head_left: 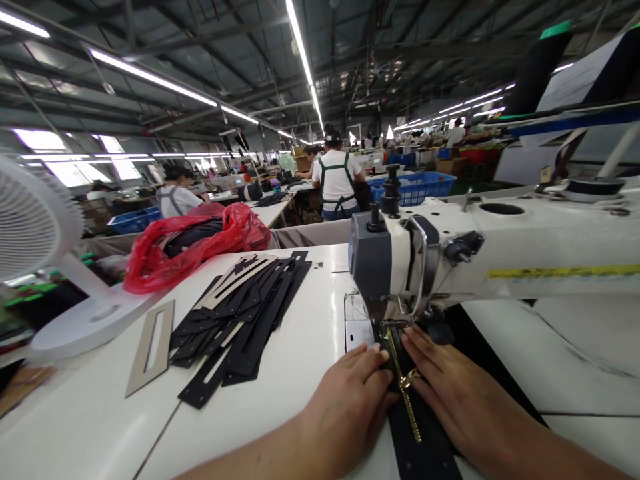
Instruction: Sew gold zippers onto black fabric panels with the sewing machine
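A white sewing machine (520, 247) stands at the right, its needle area just beyond my fingertips. Under it lies a black strip (425, 447) with a gold zipper (411, 412) and a gold slider (409, 379). My left hand (350, 393) rests on the strip's left edge, fingers bent together and pressing it. From the right, my right hand (450, 380) lies on the black piece with its fingers stretched forward, close beside the slider. The strip's far end is hidden beneath the machine's foot.
Left of the hands lies a pile of black slotted pieces (245, 320), with a beige frame (151, 347) beside it. A red plastic bag (240, 230) and a white fan (75, 267) stand at the left. Beyond are a blue basket (425, 189) and people at tables.
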A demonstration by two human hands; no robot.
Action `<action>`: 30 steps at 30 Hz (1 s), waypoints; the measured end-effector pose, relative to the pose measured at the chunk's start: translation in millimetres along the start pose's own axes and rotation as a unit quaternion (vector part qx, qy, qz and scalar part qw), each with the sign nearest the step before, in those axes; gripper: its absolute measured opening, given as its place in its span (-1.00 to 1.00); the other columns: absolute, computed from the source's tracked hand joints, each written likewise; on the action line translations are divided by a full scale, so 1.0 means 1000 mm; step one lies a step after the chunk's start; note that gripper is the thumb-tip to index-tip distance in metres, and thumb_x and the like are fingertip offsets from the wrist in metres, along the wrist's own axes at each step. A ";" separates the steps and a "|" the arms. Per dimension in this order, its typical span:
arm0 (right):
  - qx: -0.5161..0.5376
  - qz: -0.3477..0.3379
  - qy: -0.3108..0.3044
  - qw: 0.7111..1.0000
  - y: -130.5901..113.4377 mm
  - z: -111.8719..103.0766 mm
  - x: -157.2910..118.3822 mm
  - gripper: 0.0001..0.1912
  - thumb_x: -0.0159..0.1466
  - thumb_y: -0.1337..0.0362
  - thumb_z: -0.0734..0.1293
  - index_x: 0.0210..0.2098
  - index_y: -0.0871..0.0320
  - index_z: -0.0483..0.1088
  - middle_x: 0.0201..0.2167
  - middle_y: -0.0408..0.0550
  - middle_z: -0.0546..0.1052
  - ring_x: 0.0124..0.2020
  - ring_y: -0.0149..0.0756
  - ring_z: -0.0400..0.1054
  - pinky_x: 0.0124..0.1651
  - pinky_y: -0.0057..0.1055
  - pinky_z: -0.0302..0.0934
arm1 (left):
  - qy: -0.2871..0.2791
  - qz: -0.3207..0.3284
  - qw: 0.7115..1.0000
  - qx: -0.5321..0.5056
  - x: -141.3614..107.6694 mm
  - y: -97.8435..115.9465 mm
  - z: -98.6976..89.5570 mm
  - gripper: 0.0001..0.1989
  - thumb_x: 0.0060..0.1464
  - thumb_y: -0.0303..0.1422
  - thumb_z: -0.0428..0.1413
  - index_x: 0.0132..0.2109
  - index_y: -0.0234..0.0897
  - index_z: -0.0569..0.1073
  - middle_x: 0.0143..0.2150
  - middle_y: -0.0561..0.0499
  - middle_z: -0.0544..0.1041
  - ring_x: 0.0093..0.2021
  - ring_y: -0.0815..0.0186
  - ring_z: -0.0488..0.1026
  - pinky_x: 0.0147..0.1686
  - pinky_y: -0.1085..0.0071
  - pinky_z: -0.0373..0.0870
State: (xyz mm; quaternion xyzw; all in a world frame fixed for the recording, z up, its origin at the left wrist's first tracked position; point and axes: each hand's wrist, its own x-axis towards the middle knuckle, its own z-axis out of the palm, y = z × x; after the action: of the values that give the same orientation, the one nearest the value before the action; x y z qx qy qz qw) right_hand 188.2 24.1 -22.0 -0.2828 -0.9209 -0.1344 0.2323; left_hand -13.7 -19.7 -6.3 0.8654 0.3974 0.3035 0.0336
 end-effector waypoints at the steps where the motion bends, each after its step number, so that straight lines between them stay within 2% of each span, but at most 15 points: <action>1: 0.015 0.003 0.004 1.000 0.002 0.000 0.002 -0.57 0.30 0.35 0.09 0.10 0.44 0.24 0.05 0.25 0.36 0.06 -0.08 0.28 0.02 -0.08 0.29 | -0.002 0.003 1.000 -0.004 0.001 -0.002 0.000 -0.81 0.15 -0.45 -0.01 -0.10 -0.38 0.41 -0.04 -0.16 0.46 0.02 0.16 0.39 0.13 0.17 0.27; 6: 0.063 0.016 0.014 0.998 0.008 0.001 0.012 -0.58 0.32 0.34 0.08 0.14 0.34 0.17 -0.04 0.21 0.44 0.02 -0.13 0.32 0.06 -0.09 0.24 | -0.003 0.009 1.000 -0.023 0.006 -0.012 0.000 -0.80 0.13 -0.47 0.00 -0.09 -0.38 0.40 -0.09 -0.14 0.46 -0.03 0.19 0.40 0.13 0.20 0.27; 11: 0.099 0.033 -0.008 0.994 0.012 0.000 0.020 -0.59 0.32 0.36 0.08 0.16 0.24 0.13 -0.01 0.14 0.43 0.01 -0.21 0.32 0.06 -0.19 0.24 | -0.022 -0.005 0.999 -0.029 0.012 -0.019 0.002 -0.80 0.13 -0.47 -0.03 -0.11 -0.38 0.41 -0.12 -0.16 0.42 -0.05 0.16 0.36 0.07 0.19 0.32; 17: 0.112 0.036 -0.011 0.993 0.019 0.001 0.029 -0.61 0.33 0.37 0.06 0.12 0.14 0.20 -0.09 0.05 0.49 -0.08 -0.22 0.38 0.00 -0.26 0.27 | -0.037 -0.037 0.998 -0.045 0.016 -0.022 0.004 -0.82 0.11 -0.50 -0.04 -0.16 -0.34 0.41 -0.20 -0.13 0.39 -0.15 0.19 0.36 -0.12 0.26 0.41; 22: 0.129 0.038 0.008 0.991 0.023 0.004 0.029 -0.64 0.34 0.32 0.07 0.09 0.12 0.25 -0.10 -0.01 0.49 -0.09 -0.24 0.38 -0.03 -0.30 0.27 | -0.049 -0.066 0.996 -0.037 0.018 -0.025 0.004 -0.84 0.10 -0.48 -0.01 -0.17 -0.33 0.42 -0.19 -0.11 0.36 -0.17 0.22 0.37 -0.15 0.30 0.41; 24: 0.122 0.054 0.003 0.991 0.022 0.005 0.027 -0.69 0.34 0.28 0.10 0.02 0.10 0.31 -0.11 -0.02 0.49 -0.09 -0.22 0.37 -0.03 -0.28 0.27 | -0.052 -0.066 0.996 -0.019 0.018 -0.024 0.003 -0.86 0.09 -0.47 0.01 -0.20 -0.33 0.42 -0.20 -0.10 0.37 -0.19 0.22 0.37 -0.17 0.30 0.41; 27: 0.058 0.116 0.029 0.991 0.018 0.006 0.024 -0.77 0.26 0.13 0.22 -0.21 0.09 0.42 -0.25 -0.01 0.51 -0.20 -0.10 0.38 -0.17 -0.17 0.28 | -0.060 -0.060 0.996 0.035 0.016 -0.015 0.000 -0.93 0.07 -0.43 0.06 -0.29 -0.32 0.42 -0.26 -0.07 0.39 -0.24 0.21 0.35 -0.19 0.25 0.39; 30: 0.017 0.156 0.033 0.987 0.012 0.009 0.024 -0.79 0.22 0.11 0.27 -0.41 0.10 0.41 -0.43 -0.04 0.49 -0.37 -0.11 0.36 -0.30 -0.18 0.24 | -0.063 -0.051 0.992 0.092 0.014 -0.002 -0.001 -0.90 0.10 -0.38 0.08 -0.23 -0.29 0.42 -0.25 -0.04 0.41 -0.25 0.19 0.34 -0.25 0.22 0.37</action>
State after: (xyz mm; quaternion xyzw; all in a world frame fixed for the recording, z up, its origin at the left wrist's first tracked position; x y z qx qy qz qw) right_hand 174.6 48.4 -16.6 -0.4148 -0.8594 -0.0898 0.2852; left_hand -8.6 -9.0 1.2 0.8610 0.4640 0.2083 -0.0056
